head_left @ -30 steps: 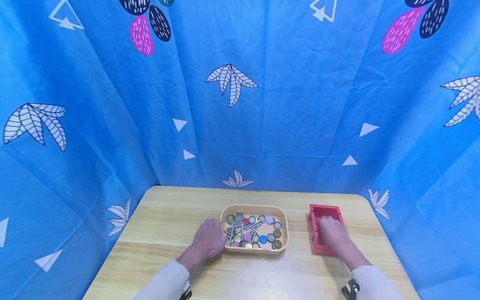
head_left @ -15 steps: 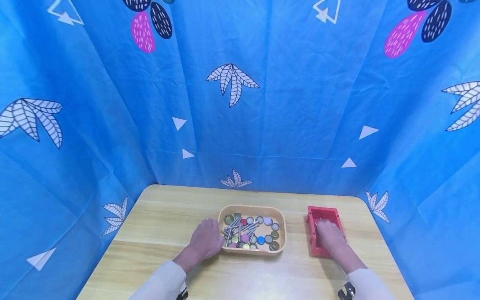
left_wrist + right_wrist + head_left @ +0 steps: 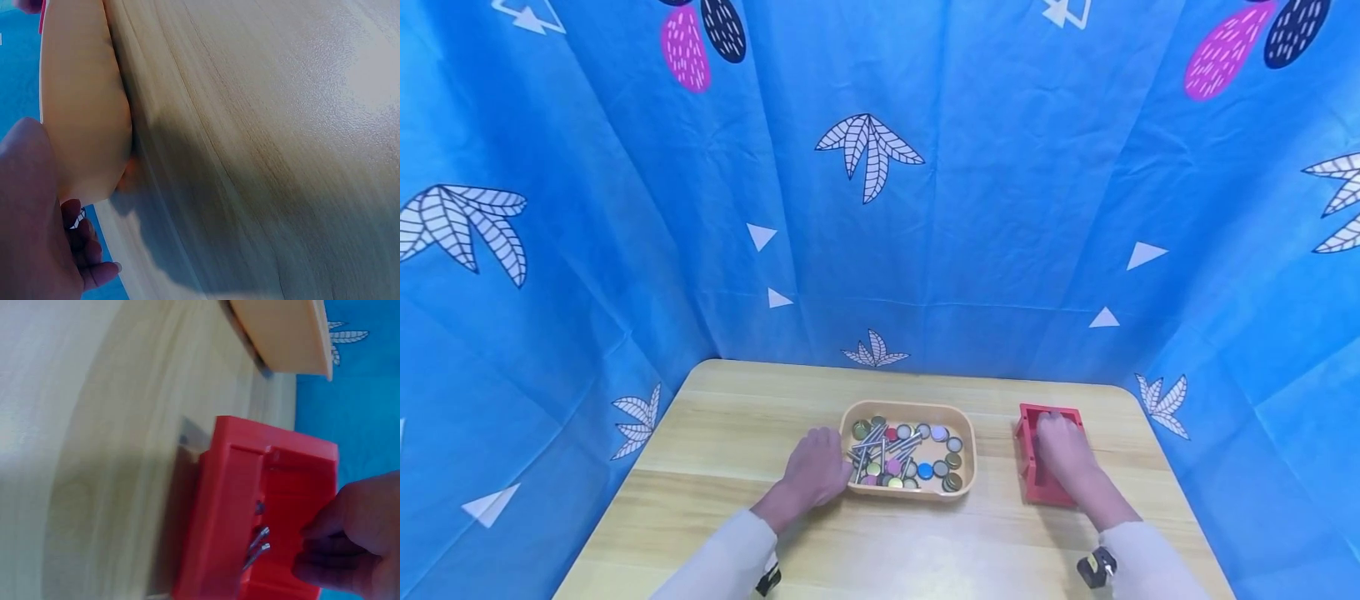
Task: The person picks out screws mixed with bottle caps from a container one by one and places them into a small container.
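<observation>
Left hand [image 3: 817, 467]: so that the tray [image 3: 908, 493] stays put, presumably, it grips the left end.
Right hand [image 3: 1064, 451]: in the red box [image 3: 1049, 494] near the desk's [image 3: 925, 550] right edge, grip hidden.

Wood-grain table [image 3: 925, 546], one; beige rounded tray [image 3: 917, 493], one; multicoloured round caps [image 3: 925, 471], twenty-odd; silvery rods [image 3: 883, 458], several; near right edge, red rectangular box [image 3: 1047, 495], one.

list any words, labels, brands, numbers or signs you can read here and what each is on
No text can be read.
Blue curtain: printed leaf, drop and triangle shapes, no words.
Tan tray and red box: none visible.
Bottle caps, black wrist devices: too small to read any marking.
</observation>
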The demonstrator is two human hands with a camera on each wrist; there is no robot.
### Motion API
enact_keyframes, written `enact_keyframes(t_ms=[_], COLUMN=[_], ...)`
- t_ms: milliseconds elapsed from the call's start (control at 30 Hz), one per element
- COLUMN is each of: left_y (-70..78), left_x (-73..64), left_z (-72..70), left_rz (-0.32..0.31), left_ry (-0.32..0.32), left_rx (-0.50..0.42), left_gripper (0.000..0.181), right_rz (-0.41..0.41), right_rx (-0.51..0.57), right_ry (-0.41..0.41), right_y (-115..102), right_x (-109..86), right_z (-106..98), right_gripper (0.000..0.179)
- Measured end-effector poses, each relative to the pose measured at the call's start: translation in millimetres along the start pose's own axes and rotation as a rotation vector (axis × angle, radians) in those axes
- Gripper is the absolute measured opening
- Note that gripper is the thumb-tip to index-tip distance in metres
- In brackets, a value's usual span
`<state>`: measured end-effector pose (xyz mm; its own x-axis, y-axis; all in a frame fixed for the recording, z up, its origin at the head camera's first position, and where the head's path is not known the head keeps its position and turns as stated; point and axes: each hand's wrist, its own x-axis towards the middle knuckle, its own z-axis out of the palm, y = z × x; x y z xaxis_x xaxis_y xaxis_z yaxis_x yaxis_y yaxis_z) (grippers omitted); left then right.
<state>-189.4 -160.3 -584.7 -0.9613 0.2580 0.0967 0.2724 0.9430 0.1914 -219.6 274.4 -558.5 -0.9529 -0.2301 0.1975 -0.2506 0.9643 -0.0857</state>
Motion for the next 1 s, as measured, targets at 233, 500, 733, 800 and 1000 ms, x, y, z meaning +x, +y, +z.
enact_keyframes(t_ms=[233, 500, 733, 800, 1000], left_y=[-0.3, 0.3, 0.2, 0.1, 0.4], left_x=[0.3, -1.1, -1.4, -0.8, 0.1], left_z=[-1.6, -2.0, -1.7, -1.7, -1.8], left_rz=[0.012, 0.002, -0.001, -0.001, -0.003], left_ry=[-0.005, -0.015, -0.016, -0.022, -0.028], left_rx=[0.030, 0.016, 0.017, 0.022, 0.033], left_gripper=[0.022, 0.024, 0.022, 0.022, 0.023], right_rz=[0.005, -0.140, -0.296, -0.353, -0.459], right_rx=[0.028, 0.051, 0.055, 0.079, 0.136], right_ry=[0.035, 0.093, 0.182, 0.221, 0.263], right_y=[-15, -32, -52, -59, -78], right_x=[7.4, 17.3, 28.3, 30.6, 34.7], right_z=[-15, -22, -20, -19, -13], right_gripper=[0.011, 0.038, 0.026, 0.025, 0.026])
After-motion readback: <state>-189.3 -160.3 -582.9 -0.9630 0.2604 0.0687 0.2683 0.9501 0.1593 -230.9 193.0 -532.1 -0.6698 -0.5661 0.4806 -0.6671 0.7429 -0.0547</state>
